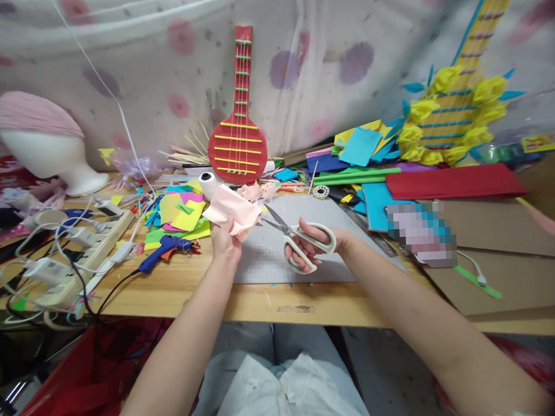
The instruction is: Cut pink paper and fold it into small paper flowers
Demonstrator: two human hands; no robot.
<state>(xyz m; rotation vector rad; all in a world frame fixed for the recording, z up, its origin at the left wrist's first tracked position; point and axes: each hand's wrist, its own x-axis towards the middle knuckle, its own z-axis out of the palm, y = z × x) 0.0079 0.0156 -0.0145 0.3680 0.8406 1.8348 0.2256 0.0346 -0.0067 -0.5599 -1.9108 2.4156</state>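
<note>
My left hand (226,242) grips a pale pink piece of paper (234,210) by its lower edge, above the left side of a grey cutting mat (261,267). In my right hand (312,240) is a pair of scissors (291,230) with white and grey handles, my fingers through the loops. The blades are parted and point up and left toward the paper's right edge; whether they touch it I cannot tell. Behind the paper lie small crumpled pink pieces (253,190) and a white spool-like roll (207,185).
A blue glue gun (166,251) and a power strip (89,259) with tangled cables lie left. Coloured paper scraps (183,212) sit behind the glue gun. A red paper lute (238,145) stands at the back. Cardboard (504,235) and a red sheet (451,182) are at right.
</note>
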